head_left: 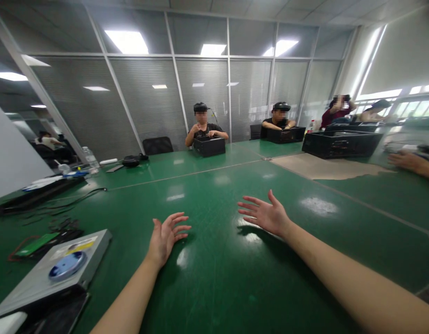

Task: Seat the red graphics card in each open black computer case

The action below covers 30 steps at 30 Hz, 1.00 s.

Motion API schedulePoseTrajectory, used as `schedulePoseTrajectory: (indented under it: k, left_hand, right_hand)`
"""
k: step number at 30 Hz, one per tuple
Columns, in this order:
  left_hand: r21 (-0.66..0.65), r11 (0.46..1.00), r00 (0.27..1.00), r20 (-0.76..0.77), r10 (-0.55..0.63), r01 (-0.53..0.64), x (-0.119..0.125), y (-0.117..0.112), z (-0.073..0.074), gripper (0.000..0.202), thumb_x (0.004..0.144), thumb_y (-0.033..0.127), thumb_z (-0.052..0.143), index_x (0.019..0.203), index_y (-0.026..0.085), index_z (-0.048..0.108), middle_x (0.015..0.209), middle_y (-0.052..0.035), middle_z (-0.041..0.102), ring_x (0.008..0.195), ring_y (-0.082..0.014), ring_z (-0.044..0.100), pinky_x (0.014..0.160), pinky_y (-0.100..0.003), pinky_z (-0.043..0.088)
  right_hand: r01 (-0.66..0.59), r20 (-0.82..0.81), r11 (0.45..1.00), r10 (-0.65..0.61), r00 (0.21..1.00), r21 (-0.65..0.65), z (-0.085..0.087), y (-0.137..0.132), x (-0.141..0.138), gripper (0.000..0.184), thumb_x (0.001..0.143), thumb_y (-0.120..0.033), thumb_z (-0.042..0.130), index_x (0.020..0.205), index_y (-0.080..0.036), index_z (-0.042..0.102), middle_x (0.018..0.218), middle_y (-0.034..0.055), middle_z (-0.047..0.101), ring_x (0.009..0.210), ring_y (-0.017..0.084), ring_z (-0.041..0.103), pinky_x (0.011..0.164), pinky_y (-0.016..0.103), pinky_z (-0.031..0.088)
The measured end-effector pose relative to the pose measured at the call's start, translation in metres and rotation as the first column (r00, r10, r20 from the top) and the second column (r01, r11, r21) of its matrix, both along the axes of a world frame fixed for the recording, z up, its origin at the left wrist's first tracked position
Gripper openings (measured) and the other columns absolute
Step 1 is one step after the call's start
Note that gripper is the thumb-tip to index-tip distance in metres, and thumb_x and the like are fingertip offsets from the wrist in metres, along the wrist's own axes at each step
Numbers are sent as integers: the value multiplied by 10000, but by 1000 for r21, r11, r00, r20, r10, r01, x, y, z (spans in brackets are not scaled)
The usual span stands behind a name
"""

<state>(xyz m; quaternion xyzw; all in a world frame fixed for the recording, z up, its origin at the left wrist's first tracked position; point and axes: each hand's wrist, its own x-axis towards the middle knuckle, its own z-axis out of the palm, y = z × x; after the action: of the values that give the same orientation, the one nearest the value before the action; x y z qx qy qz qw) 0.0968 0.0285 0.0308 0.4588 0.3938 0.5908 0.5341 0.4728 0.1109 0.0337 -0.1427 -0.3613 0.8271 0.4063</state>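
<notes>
Both my arms reach out over a wide green table (214,278). My left hand (167,235) hovers just above the tabletop with its fingers spread and nothing in it. My right hand (265,214) is a little farther out, also open, fingers stretched toward the left and palm facing inward. The two hands are a hand's width apart and touch nothing. A grey metal drive unit (57,273) with a blue disc on top lies at the near left, well to the left of my left hand.
Cables and a green circuit board (36,243) lie left. Black computer cases (209,145) (341,144) stand at the far side, with several seated people behind them. Another person's hand (407,161) rests at the right edge. A water bottle (90,159) stands far left.
</notes>
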Motion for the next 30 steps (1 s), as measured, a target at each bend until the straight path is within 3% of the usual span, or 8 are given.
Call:
schedulePoseTrajectory:
  k: [7,9,11,14,16,19,25,30]
  left_hand:
    - [-6,1000,992,-125,28,-29,3,-2,3,895,807,831,132,1252,181,558,1303,-174,581,1010,-290,654,807,-427,529]
    - [-1,999,983,-176,44,-45,4,-3,3,901,813,820,102,1246,167,547,1297,-182,578,983,-272,660,777,-402,535]
    - [33,996,964,-248,92,-87,5,-3,2,834,841,787,144,1201,156,554,1235,-176,602,907,-241,666,711,-363,531]
    - [209,937,801,-488,347,-278,7,-4,1,548,840,659,479,1073,171,566,1008,-95,642,741,-170,620,652,-305,495]
    - [367,853,622,-584,521,-370,9,-6,1,401,816,505,618,1053,190,542,911,-44,618,691,-141,575,648,-282,477]
    - [462,802,514,-616,597,-378,10,-10,1,325,849,395,585,1096,200,504,902,-38,604,691,-137,568,632,-267,464]
    - [438,824,363,-748,555,-358,4,-12,0,238,873,374,518,1003,198,612,613,28,535,540,-131,507,583,-267,393]
    - [433,834,325,-778,537,-341,4,-13,1,268,865,390,523,1004,205,659,550,42,490,519,-128,470,586,-270,362]
  right_hand:
    - [64,136,997,-70,988,49,0,-1,-4,758,898,-747,236,1236,-156,569,1358,190,549,1053,293,632,804,408,488]
    - [172,191,979,-190,963,106,-3,1,-5,698,912,-715,258,1164,-165,607,1270,172,604,942,263,651,727,373,486]
    - [372,223,896,-425,878,243,-7,4,-4,567,921,-650,353,1082,-183,632,1114,129,658,802,215,644,662,331,467]
    - [524,201,666,-700,686,531,-7,4,0,365,908,-522,517,1047,-204,630,949,69,662,697,167,611,623,294,435]
    - [495,191,587,-746,638,641,-5,2,2,327,906,-485,549,1071,-211,616,939,60,658,696,162,610,621,291,436]
    - [464,216,573,-755,619,675,-2,-3,2,322,913,-486,541,1072,-212,600,931,61,655,688,159,609,597,287,444]
    - [443,269,562,-780,564,698,-5,-4,-3,331,881,-509,583,1000,-200,592,853,66,662,628,161,602,528,281,455]
    - [509,244,513,-828,504,691,-2,-1,5,302,878,-501,590,913,-201,596,776,46,664,563,142,590,482,262,444]
